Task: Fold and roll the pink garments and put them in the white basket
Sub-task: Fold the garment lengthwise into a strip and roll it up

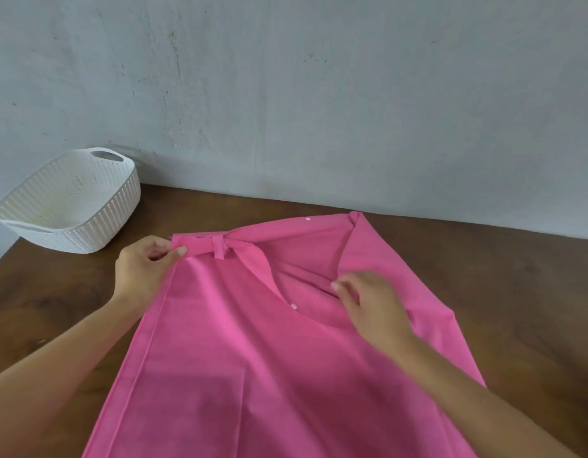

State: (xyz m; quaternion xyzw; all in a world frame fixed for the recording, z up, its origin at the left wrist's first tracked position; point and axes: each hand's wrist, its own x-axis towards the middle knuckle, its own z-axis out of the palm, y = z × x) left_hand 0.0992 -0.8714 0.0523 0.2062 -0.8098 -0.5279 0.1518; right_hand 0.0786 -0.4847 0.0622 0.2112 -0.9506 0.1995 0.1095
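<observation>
A pink garment [220, 352] with a waistband, a belt loop and small white buttons lies spread on the brown wooden table [55, 309]. Its open front flap shows in the middle. My left hand [144, 266] pinches the waistband's left corner between thumb and fingers. My right hand [368, 302] lies on the cloth at the open placket, fingers curled on a fold of fabric; the image is blurred there. The white perforated basket [121, 206] stands at the far left of the table, with nothing in it.
A grey plaster wall [319, 94] runs along the table's far edge. The table's left edge shows just below the basket. Bare brown wood lies to the left and to the right of the garment.
</observation>
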